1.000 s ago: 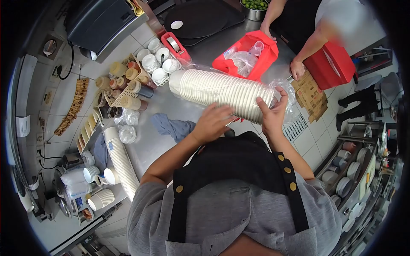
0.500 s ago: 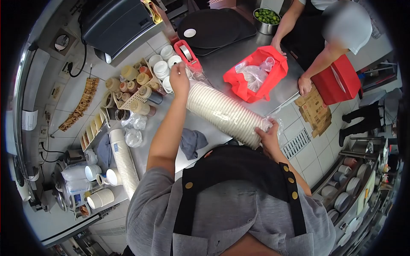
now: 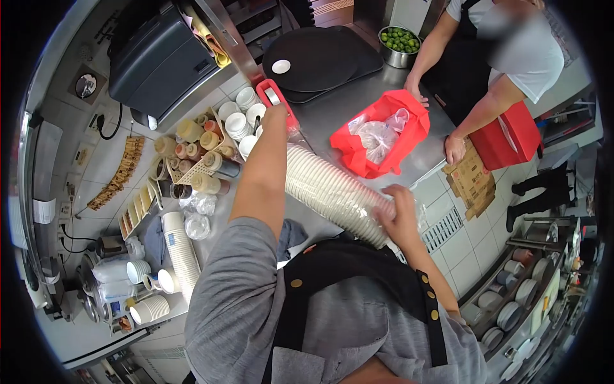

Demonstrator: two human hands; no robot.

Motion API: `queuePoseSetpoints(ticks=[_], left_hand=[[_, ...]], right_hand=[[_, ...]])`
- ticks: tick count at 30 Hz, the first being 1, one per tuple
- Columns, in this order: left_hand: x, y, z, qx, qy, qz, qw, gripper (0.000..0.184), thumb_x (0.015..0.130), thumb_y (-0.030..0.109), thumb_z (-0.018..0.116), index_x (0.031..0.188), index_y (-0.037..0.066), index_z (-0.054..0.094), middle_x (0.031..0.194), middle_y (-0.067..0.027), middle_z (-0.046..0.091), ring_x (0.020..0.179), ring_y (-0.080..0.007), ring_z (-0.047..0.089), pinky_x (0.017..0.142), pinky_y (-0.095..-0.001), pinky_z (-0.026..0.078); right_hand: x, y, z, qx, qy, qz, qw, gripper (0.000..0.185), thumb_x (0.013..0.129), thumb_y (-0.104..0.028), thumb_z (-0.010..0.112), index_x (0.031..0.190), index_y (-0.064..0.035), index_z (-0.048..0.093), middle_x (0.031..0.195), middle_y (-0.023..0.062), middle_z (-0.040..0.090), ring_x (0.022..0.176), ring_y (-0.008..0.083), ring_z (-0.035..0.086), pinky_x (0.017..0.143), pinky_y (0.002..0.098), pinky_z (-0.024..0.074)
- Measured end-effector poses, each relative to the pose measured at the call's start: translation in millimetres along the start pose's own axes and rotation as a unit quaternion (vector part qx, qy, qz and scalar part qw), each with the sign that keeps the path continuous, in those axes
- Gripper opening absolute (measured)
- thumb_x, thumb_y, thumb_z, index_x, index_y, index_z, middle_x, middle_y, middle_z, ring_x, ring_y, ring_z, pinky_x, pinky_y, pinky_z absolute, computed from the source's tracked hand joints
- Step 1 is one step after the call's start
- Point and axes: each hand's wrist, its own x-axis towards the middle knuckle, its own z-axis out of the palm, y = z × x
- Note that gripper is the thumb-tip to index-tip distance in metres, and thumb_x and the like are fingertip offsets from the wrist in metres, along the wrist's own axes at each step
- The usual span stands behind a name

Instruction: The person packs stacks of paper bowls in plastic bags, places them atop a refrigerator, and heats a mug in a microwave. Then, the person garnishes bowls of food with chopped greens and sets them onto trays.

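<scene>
A long stack of white disposable cups (image 3: 336,192) in a clear plastic sleeve lies slantwise on the steel counter in front of me. My right hand (image 3: 401,221) grips the sleeve at the near right end, with fingers bent against the plastic. Beyond the far end of the stack, my left hand (image 3: 275,115) reaches to the red tape dispenser (image 3: 288,118), which carries a roll of tape (image 3: 272,96). The left fingers are hidden behind the hand and forearm. A red bag (image 3: 414,131) with clear plastic-wrapped contents stands right of the cups.
Small white dishes (image 3: 236,123) and a basket of sauce bottles (image 3: 214,137) stand left of my forearm. Another sleeve of cups (image 3: 182,256) lies farther left. Black trays (image 3: 332,57) and a pot of green limes (image 3: 398,59) sit behind. A co-worker's hand (image 3: 416,93) is beside the bag.
My left hand has moved from the far end of the cup stack up to the tape dispenser. My right hand has shifted its hold, and the stack's near end sits slightly lower in view.
</scene>
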Motion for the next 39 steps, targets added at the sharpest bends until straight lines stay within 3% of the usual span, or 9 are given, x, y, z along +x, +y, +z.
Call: queuePoseSetpoints(ticks=[3,6,13,22,24,31,36,37,39], left_hand=[[-33.3,5.0,-8.9,-0.330,-0.058,-0.018,0.942,0.022,0.093,0.008,0.053,0.111,0.000,0.062,0.098,-0.0140,0.068,0.083,-0.0251,0.068,0.074,-0.0387,0.056],[-82.2,25.1,-34.1,-0.419,-0.149,-0.062,0.893,0.013,0.097,0.011,0.054,0.105,0.003,0.060,0.092,-0.0127,0.067,0.079,-0.0265,0.066,0.073,-0.0403,0.058],[-112.6,17.2,-29.9,-0.569,-0.099,-0.052,0.815,0.013,0.096,0.015,0.060,0.100,0.002,0.061,0.094,-0.0113,0.065,0.074,-0.0251,0.061,0.063,-0.0488,0.054],[-145.9,23.2,-38.6,-0.451,-0.090,-0.133,0.878,0.015,0.100,0.021,0.056,0.105,0.011,0.065,0.105,-0.0042,0.066,0.097,-0.0194,0.060,0.089,-0.0303,0.045],[-143.7,20.4,-29.5,-0.511,-0.049,-0.104,0.852,0.014,0.095,0.013,0.062,0.107,0.005,0.063,0.100,-0.0081,0.064,0.074,-0.0175,0.061,0.071,-0.0277,0.051],[-156.7,-32.2,19.5,-0.449,0.080,0.061,0.888,0.021,0.089,0.019,0.069,0.077,0.001,0.066,0.074,-0.0049,0.063,0.066,-0.0135,0.055,0.058,-0.0277,0.043],[-154.1,-30.3,22.1,-0.258,0.202,0.094,0.940,0.021,0.086,0.016,0.068,0.082,-0.005,0.067,0.076,-0.0118,0.069,0.063,-0.0185,0.063,0.055,-0.0346,0.048],[-123.5,-46.1,39.8,-0.392,0.184,0.198,0.879,0.025,0.087,0.019,0.068,0.081,-0.006,0.068,0.079,-0.0151,0.071,0.069,-0.0218,0.067,0.061,-0.0370,0.052],[-139.2,-33.2,22.7,-0.048,0.277,0.147,0.948,0.025,0.084,0.020,0.068,0.079,-0.005,0.069,0.080,-0.0189,0.070,0.072,-0.0290,0.069,0.064,-0.0403,0.053]], right_hand=[[6.8,-9.0,17.5,0.063,-0.120,-0.013,0.991,0.083,0.062,-0.039,0.085,0.131,-0.0086,0.050,0.134,0.0148,0.049,0.126,0.0360,0.046,0.105,0.0473,0.0348],[2.5,-3.0,25.6,-0.025,-0.163,-0.034,0.986,0.101,0.052,-0.049,0.087,0.137,-0.0126,0.045,0.142,0.0120,0.044,0.132,0.0345,0.041,0.108,0.0477,0.0321],[1.0,-0.2,27.8,-0.024,-0.145,-0.028,0.989,0.092,0.056,-0.042,0.087,0.134,-0.0124,0.048,0.141,0.0114,0.046,0.130,0.0327,0.043,0.106,0.0468,0.0341],[5.2,-0.4,26.0,-0.030,-0.246,-0.174,0.953,0.088,0.055,-0.028,0.085,0.134,-0.0165,0.050,0.145,0.0053,0.045,0.137,0.0277,0.040,0.112,0.0466,0.0311],[10.3,-4.9,28.4,-0.043,-0.298,-0.207,0.931,0.087,0.059,-0.023,0.084,0.137,-0.0161,0.046,0.144,0.0043,0.045,0.138,0.0263,0.038,0.111,0.0484,0.0319],[13.4,-13.9,38.3,-0.025,-0.280,-0.180,0.943,0.088,0.060,-0.026,0.084,0.138,-0.0148,0.045,0.145,0.0065,0.044,0.139,0.0278,0.037,0.112,0.0490,0.0313],[5.2,-2.3,48.7,-0.056,-0.293,-0.199,0.934,0.091,0.062,-0.030,0.084,0.142,-0.0145,0.042,0.148,0.0076,0.041,0.140,0.0303,0.035,0.114,0.0500,0.0268],[4.1,-2.6,49.6,-0.066,-0.291,-0.198,0.934,0.091,0.063,-0.031,0.083,0.142,-0.0143,0.041,0.148,0.0075,0.041,0.140,0.0299,0.035,0.113,0.0503,0.0275],[6.2,-10.0,42.4,-0.044,-0.277,-0.188,0.941,0.087,0.066,-0.034,0.081,0.141,-0.0139,0.042,0.147,0.0076,0.041,0.139,0.0288,0.036,0.113,0.0499,0.0286]])
